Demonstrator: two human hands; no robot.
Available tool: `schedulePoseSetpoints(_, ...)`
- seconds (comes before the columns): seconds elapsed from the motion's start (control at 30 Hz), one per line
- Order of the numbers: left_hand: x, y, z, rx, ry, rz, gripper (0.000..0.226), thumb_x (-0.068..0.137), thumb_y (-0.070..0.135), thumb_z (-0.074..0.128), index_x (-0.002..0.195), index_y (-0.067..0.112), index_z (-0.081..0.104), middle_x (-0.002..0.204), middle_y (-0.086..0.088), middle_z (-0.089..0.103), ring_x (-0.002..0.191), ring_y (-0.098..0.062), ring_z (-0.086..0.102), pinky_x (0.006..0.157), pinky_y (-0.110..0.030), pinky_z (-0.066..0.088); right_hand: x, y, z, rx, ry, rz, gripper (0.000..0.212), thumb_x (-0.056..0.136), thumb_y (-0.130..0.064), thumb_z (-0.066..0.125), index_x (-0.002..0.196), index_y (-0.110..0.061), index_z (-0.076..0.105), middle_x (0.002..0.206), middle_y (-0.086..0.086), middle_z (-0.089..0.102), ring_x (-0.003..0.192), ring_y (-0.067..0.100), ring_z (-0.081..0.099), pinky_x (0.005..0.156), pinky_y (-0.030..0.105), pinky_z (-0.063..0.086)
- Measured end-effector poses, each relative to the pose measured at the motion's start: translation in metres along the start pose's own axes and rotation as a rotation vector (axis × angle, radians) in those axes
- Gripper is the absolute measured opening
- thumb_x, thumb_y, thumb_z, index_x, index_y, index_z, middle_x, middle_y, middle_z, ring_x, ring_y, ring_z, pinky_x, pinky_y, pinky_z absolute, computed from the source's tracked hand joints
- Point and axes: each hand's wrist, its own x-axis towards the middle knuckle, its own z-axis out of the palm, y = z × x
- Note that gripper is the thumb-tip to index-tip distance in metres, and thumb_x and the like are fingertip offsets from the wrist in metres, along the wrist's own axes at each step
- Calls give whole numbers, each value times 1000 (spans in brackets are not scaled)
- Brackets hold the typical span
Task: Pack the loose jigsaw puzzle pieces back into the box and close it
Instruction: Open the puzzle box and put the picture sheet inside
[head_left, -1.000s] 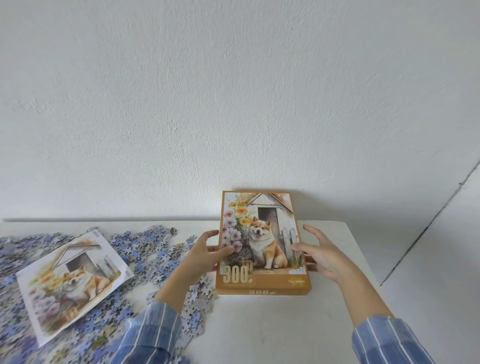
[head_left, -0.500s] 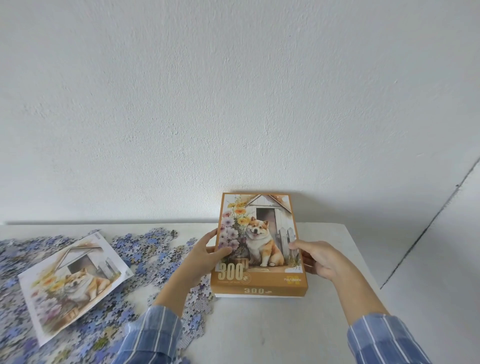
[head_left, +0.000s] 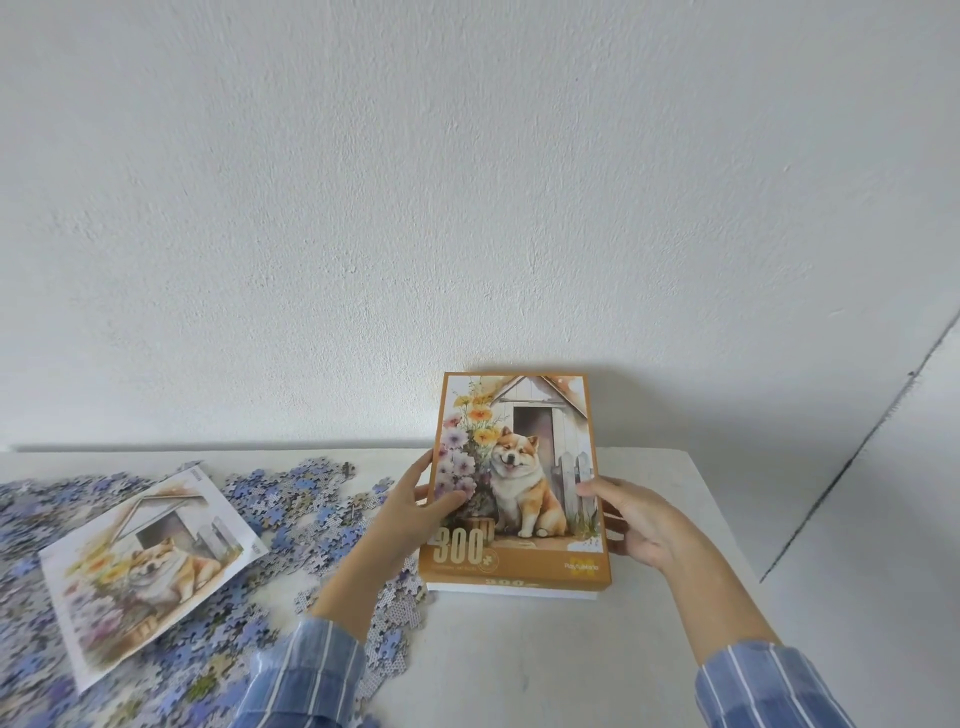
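An orange puzzle box lid (head_left: 524, 467) with a dog picture and "300" on it is raised a little above the white box base (head_left: 514, 592), whose front edge shows under it. My left hand (head_left: 415, 509) grips the lid's left edge, thumb on top. My right hand (head_left: 631, 519) grips the right edge, thumb on the picture. Loose jigsaw pieces (head_left: 291, 499) in blue and purple lie spread over the left half of the white table (head_left: 545, 660), some just left of the box.
A printed reference sheet (head_left: 143, 556) with the same dog picture lies on the pieces at the left. A white wall stands right behind the table. The table's right edge (head_left: 727, 519) is close to the box, with grey floor beyond.
Both hands closed onto the lid's sides and lifted it; the white base has come into view beneath its front edge.
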Motion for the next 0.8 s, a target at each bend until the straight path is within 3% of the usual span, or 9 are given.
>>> schedulePoseSetpoints(0.1, -7, 1, 7, 40, 50, 65, 72, 88, 32, 71, 147, 39, 30, 114, 3, 61, 99, -13, 62, 62, -22, 53, -3, 9, 1, 53, 7, -78, 34, 86, -21, 74, 118, -20, 62, 109, 9, 72, 103, 24, 65, 78, 37, 52)
schedulePoseSetpoints(0.17, -9, 1, 8, 34, 64, 93, 68, 89, 31, 69, 143, 43, 30, 111, 4, 62, 96, -10, 63, 58, -18, 53, -6, 16, 0, 68, 14, -122, 34, 87, -25, 73, 119, -22, 63, 108, 7, 74, 105, 25, 65, 88, 42, 53)
schedulePoseSetpoints(0.23, -10, 2, 7, 5, 67, 91, 67, 87, 39, 70, 144, 45, 34, 115, 1, 65, 101, -16, 66, 73, -31, 59, -11, 20, -2, 99, 15, -149, 35, 88, -28, 73, 121, -21, 65, 108, 6, 75, 107, 28, 67, 97, 46, 50)
schedulePoseSetpoints(0.3, -9, 2, 4, -72, 47, 66, 61, 85, 52, 65, 140, 48, 40, 116, 2, 69, 108, -19, 66, 90, -47, 55, -18, 20, -5, 136, -5, -163, 36, 88, -31, 72, 119, -15, 69, 108, 10, 75, 105, 31, 69, 102, 49, 49)
schedulePoseSetpoints(0.4, -9, -1, 4, -184, 59, 56, 33, 95, 57, 46, 127, 51, 51, 126, 6, 64, 120, -17, 58, 106, -50, 43, -21, 22, -15, 178, -23, -145, 42, 86, -38, 73, 116, -8, 71, 111, 16, 74, 103, 34, 71, 101, 50, 50)
schedulePoseSetpoints(0.47, -8, -7, 4, -79, 116, 76, 33, 100, 50, 43, 132, 47, 49, 134, 6, 57, 126, -16, 51, 111, -47, 37, -19, 23, -25, 184, -1, -140, 53, 81, -45, 77, 120, -11, 70, 113, 17, 73, 104, 36, 70, 99, 55, 51)
schedulePoseSetpoints(0.67, -8, -29, 12, 208, 141, 67, 55, 94, 26, 63, 145, 21, 43, 143, -8, 50, 125, -25, 54, 105, -45, 45, -23, 18, -78, 232, 130, -170, 51, 82, -44, 76, 119, -10, 70, 114, 18, 72, 104, 39, 70, 96, 54, 52)
schedulePoseSetpoints(0.8, -5, -32, 18, 363, 176, 134, 52, 96, 16, 58, 145, 19, 43, 139, -8, 55, 108, -21, 63, 92, -40, 53, -28, 16, -119, 243, 244, -179, 54, 77, -44, 79, 118, -8, 71, 112, 18, 73, 101, 38, 71, 95, 53, 53)
